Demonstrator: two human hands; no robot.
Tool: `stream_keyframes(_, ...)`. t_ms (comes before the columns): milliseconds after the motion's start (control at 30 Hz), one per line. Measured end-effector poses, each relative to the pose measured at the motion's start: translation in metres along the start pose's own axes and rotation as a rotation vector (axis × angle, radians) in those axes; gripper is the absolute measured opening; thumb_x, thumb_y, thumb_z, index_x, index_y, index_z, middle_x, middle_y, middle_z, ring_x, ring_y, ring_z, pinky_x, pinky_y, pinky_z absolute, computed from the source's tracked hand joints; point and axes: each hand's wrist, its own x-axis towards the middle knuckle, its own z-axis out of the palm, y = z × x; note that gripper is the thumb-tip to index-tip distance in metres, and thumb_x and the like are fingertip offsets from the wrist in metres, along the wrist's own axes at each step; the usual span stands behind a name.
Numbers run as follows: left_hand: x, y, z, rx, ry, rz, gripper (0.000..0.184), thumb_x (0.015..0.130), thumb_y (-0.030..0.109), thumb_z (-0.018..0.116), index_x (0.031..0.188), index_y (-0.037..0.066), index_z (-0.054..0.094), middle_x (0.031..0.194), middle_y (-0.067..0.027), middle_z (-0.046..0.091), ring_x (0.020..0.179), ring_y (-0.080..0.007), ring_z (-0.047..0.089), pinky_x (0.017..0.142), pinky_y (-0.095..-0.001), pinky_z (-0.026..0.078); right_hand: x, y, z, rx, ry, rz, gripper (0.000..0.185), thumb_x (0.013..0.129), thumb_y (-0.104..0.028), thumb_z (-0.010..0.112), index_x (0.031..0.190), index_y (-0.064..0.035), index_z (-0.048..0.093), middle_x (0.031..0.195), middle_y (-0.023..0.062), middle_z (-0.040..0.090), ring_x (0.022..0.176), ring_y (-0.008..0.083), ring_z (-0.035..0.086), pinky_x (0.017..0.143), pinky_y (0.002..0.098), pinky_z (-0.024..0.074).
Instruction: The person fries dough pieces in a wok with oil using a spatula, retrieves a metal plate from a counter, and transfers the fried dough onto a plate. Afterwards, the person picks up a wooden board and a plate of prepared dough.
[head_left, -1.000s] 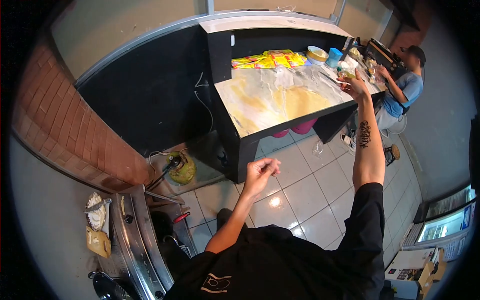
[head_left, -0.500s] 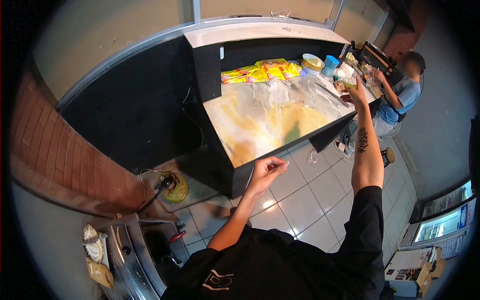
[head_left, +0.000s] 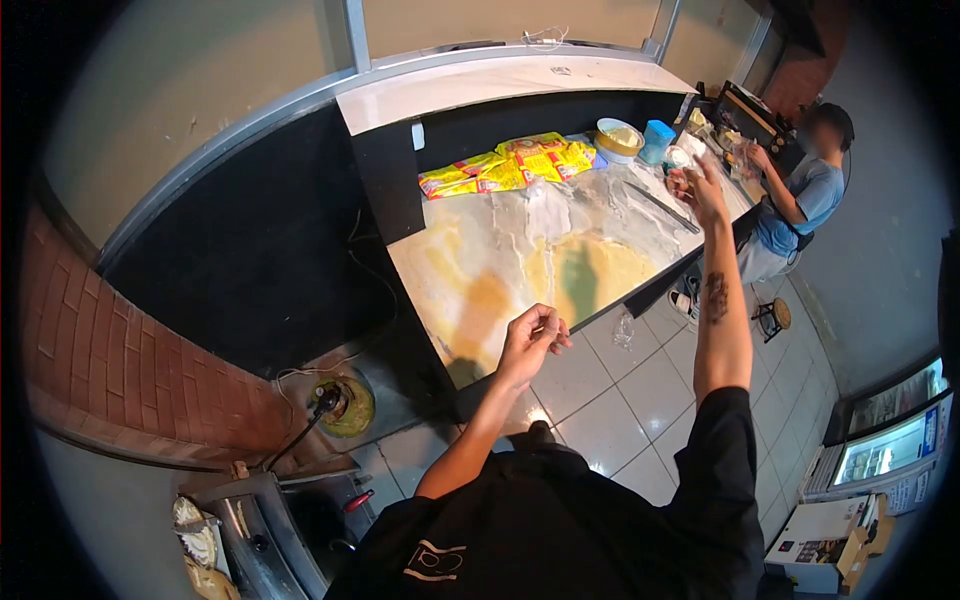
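My left hand (head_left: 533,342) is in front of the near edge of the counter (head_left: 640,225), its fingers curled in with the thumb against them. Whether anything small is between them I cannot make out. My right hand (head_left: 703,193) is stretched out over the far right part of the counter, fingers apart, and I see nothing held in it. Close by it are a long thin dark metal bar (head_left: 660,207), a blue container (head_left: 656,142) and a bowl of pale contents (head_left: 620,140). Yellow powder (head_left: 610,268) and whitish smears cover the counter top.
Yellow packets (head_left: 510,165) lie along the counter's back. At its far right end a person in a blue shirt (head_left: 815,195) sits with hands raised. Below me are a gas cylinder (head_left: 345,405), a stool (head_left: 771,318), a metal appliance (head_left: 260,545) and a cardboard box (head_left: 860,560).
My right hand has drawn back slightly from the items at the far right, with its fingers spreading. My left hand has risen a little, and its fingers are more curled. The view has shifted slightly.
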Motion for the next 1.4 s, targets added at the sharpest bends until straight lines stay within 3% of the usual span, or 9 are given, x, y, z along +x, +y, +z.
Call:
stream_keyframes(133,0.014,0.0,-0.002,-0.064,0.025,-0.021,0.017,0.096,0.023,0.048,0.085,0.011,0.047,0.076,0.0002,0.055,0.066,-0.0093,0.06,0.056,-0.0217,0.044,-0.044,0.032,0.051,0.093,-0.199,-0.156,0.025,0.091,-0.012,0.047,0.111,0.0002,0.056,0.088,0.0068,0.062,0.065,0.0115,0.057,0.061,0.0266,0.0493)
stream_keyframes(400,0.024,-0.009,-0.014,-0.116,0.133,-0.084,0.035,0.098,0.038,0.039,0.08,0.009,0.048,0.073,-0.0003,0.052,0.062,-0.012,0.057,0.055,-0.0242,0.043,-0.205,0.113,0.126,0.182,-0.313,0.05,0.021,0.095,-0.017,0.048,0.097,0.0012,0.058,0.081,0.0043,0.06,0.065,0.0101,0.055,0.062,0.024,0.046)
stream_keyframes(500,0.02,-0.012,-0.011,-0.066,0.18,-0.061,0.029,0.096,0.033,0.048,0.084,0.006,0.055,0.075,-0.001,0.056,0.063,-0.0118,0.058,0.056,-0.0243,0.043,-0.232,0.117,0.125,0.2,-0.286,0.107,0.02,0.095,-0.015,0.047,0.097,0.0018,0.058,0.081,0.0044,0.06,0.065,0.0099,0.055,0.063,0.0235,0.0464)
stream_keyframes(667,0.001,-0.032,-0.017,0.126,0.159,-0.091,0.013,0.086,0.015,0.065,0.087,0.003,0.064,0.08,-0.0027,0.063,0.069,-0.0099,0.058,0.059,-0.023,0.043,-0.253,0.121,0.117,0.249,-0.274,0.148,0.021,0.095,-0.016,0.048,0.096,0.0024,0.058,0.081,0.0058,0.061,0.066,0.0109,0.057,0.062,0.0241,0.047)
stream_keyframes(1000,-0.04,-0.046,0.027,-0.024,0.311,-0.102,0.017,0.086,0.018,0.065,0.084,0.002,0.064,0.083,-0.0055,0.067,0.066,-0.0076,0.059,0.057,-0.0204,0.043,-0.303,0.124,0.086,0.328,-0.227,0.202,0.017,0.095,-0.01,0.045,0.098,0.0014,0.057,0.086,0.0061,0.061,0.068,0.0113,0.058,0.061,0.0226,0.0474)
stream_keyframes(1067,-0.05,-0.062,0.034,0.131,0.248,-0.082,0.017,0.088,0.019,0.062,0.086,0.002,0.063,0.085,-0.0055,0.067,0.068,-0.0085,0.06,0.057,-0.02,0.043,-0.316,0.123,0.068,0.324,-0.229,0.215,0.017,0.095,-0.01,0.045,0.097,0.0013,0.057,0.087,0.0057,0.061,0.069,0.011,0.058,0.062,0.0223,0.047)
stream_keyframes(1167,-0.084,-0.086,0.061,0.126,0.246,-0.013,0.02,0.088,0.023,0.063,0.087,0.003,0.062,0.081,-0.0055,0.066,0.067,-0.0092,0.06,0.057,-0.0206,0.044,-0.345,0.129,0.035,0.327,-0.202,0.24,0.021,0.094,-0.019,0.052,0.094,0.0001,0.061,0.085,0.0041,0.061,0.073,0.0096,0.055,0.062,0.0236,0.0444)
stream_keyframes(1233,-0.102,-0.096,0.072,0.098,0.294,-0.063,0.021,0.089,0.023,0.062,0.088,0.003,0.061,0.08,-0.0054,0.065,0.067,-0.0095,0.06,0.057,-0.021,0.044,-0.361,0.133,0.022,0.267,-0.25,0.247,0.016,0.094,-0.009,0.046,0.096,0.0009,0.058,0.088,0.0052,0.06,0.069,0.0094,0.056,0.062,0.0213,0.0454)
stream_keyframes(1400,-0.149,-0.107,0.083,0.087,0.363,-0.13,0.026,0.094,0.03,0.053,0.089,0.004,0.057,0.08,-0.0057,0.063,0.066,-0.0107,0.061,0.056,-0.0223,0.046,-0.396,0.133,0.016,0.216,-0.313,0.279,0.016,0.093,-0.006,0.046,0.093,0.0005,0.06,0.087,0.0037,0.06,0.073,0.008,0.053,0.064,0.0205,0.0432)
